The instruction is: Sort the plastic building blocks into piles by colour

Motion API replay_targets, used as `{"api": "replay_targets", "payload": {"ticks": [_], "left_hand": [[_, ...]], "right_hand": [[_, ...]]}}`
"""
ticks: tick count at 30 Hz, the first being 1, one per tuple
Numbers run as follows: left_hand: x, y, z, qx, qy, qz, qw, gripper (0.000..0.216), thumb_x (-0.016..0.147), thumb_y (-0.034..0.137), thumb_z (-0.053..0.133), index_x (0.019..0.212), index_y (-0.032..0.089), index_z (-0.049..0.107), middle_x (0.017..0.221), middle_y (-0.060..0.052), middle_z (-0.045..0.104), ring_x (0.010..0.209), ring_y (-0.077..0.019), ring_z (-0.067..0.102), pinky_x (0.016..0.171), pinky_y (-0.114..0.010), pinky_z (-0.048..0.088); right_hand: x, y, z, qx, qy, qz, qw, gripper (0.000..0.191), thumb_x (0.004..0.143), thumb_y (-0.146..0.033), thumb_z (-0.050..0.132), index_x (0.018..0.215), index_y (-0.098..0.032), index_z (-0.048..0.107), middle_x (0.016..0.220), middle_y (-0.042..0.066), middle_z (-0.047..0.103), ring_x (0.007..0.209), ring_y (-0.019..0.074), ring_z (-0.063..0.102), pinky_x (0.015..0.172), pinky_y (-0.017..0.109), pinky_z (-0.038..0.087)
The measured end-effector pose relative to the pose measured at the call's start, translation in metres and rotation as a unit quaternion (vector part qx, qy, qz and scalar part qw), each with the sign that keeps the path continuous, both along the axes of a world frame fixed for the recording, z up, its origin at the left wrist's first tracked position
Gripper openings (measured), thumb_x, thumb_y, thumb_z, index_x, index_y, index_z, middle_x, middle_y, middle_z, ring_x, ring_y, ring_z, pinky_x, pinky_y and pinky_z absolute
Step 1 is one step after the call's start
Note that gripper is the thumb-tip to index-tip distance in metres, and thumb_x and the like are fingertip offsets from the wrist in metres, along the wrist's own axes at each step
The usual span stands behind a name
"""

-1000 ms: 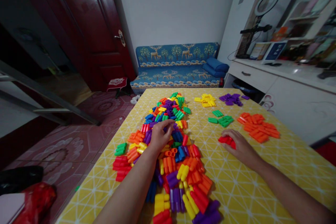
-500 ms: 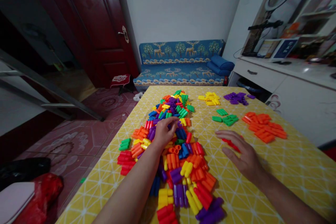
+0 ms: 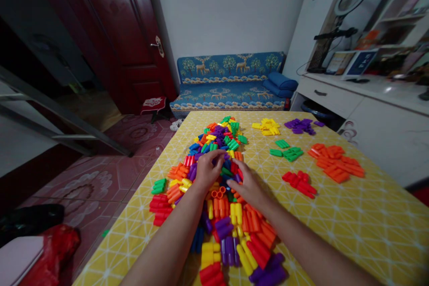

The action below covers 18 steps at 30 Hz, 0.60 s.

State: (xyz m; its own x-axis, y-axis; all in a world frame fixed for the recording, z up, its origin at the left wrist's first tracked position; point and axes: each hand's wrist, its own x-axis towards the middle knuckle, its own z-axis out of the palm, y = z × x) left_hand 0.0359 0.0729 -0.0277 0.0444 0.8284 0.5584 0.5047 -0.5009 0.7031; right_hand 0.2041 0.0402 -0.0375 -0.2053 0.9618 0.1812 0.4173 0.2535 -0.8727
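Note:
My left hand (image 3: pixel 208 170) is over the middle of a long heap of plastic building blocks (image 3: pixel 228 208), which look like joined tubes in several colours. Its fingers are bent and drawn together, and what they hold, if anything, is hidden. Close on its right, my right hand (image 3: pixel 250 187) reaches into the same heap. Its thumb and fingers are apart, around a red block (image 3: pixel 239 173); I see no firm grip on it. To the right of this hand lies a small pile of red blocks (image 3: pixel 299 183).
Further right and back are separate piles of orange blocks (image 3: pixel 336 162), green blocks (image 3: pixel 292 153), purple blocks (image 3: pixel 300 126) and yellow blocks (image 3: pixel 267 127). All lie on a yellow patterned tablecloth (image 3: pixel 348 228). A blue sofa (image 3: pixel 224 89) stands beyond the table, a white cabinet (image 3: pixel 382 120) at the right.
My right hand has moved left from the small red pile to the mixed heap, uncovering the red pile. My left hand stays almost in place.

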Motion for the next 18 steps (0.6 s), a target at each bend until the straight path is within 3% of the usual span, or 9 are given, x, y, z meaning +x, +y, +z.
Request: {"api": "replay_targets", "payload": {"ticks": [3, 5, 9, 18], "left_hand": [[-0.002, 0.002, 0.0, 0.028, 0.019, 0.032, 0.999, 0.02, 0.088, 0.016, 0.053, 0.098, 0.02, 0.071, 0.092, -0.005, 0.074, 0.086, -0.0183, 0.069, 0.08, -0.029, 0.053], [-0.004, 0.003, 0.0, 0.046, 0.05, 0.086, 0.994, 0.02, 0.088, 0.018, 0.053, 0.097, 0.02, 0.071, 0.096, -0.006, 0.073, 0.093, -0.0203, 0.066, 0.086, -0.033, 0.051], [-0.004, 0.002, 0.001, 0.002, 0.142, 0.175, 0.974, 0.027, 0.08, 0.029, 0.064, 0.105, 0.019, 0.071, 0.106, -0.01, 0.07, 0.103, -0.0291, 0.061, 0.092, -0.042, 0.047], [0.001, -0.001, -0.001, -0.046, 0.244, 0.149, 0.957, 0.05, 0.072, 0.028, 0.068, 0.122, 0.022, 0.066, 0.12, -0.013, 0.065, 0.104, -0.033, 0.06, 0.093, -0.045, 0.046]], "right_hand": [[-0.003, 0.007, 0.0, -0.047, 0.079, -0.005, 0.996, 0.067, 0.069, -0.022, 0.069, 0.134, -0.026, 0.049, 0.136, 0.007, 0.056, 0.125, 0.0265, 0.053, 0.11, 0.048, 0.039], [0.001, 0.009, -0.003, -0.073, 0.143, 0.018, 0.987, 0.063, 0.071, -0.026, 0.069, 0.132, -0.027, 0.05, 0.135, 0.005, 0.057, 0.125, 0.0249, 0.053, 0.11, 0.047, 0.039], [0.008, 0.008, -0.004, -0.085, 0.203, 0.063, 0.973, 0.056, 0.077, -0.032, 0.068, 0.131, -0.026, 0.052, 0.135, 0.006, 0.057, 0.126, 0.0236, 0.053, 0.111, 0.044, 0.039], [0.01, 0.005, 0.006, -0.056, 0.106, 0.052, 0.991, 0.056, 0.08, -0.035, 0.065, 0.134, -0.028, 0.052, 0.14, 0.004, 0.055, 0.128, 0.0242, 0.051, 0.111, 0.044, 0.038]]}}
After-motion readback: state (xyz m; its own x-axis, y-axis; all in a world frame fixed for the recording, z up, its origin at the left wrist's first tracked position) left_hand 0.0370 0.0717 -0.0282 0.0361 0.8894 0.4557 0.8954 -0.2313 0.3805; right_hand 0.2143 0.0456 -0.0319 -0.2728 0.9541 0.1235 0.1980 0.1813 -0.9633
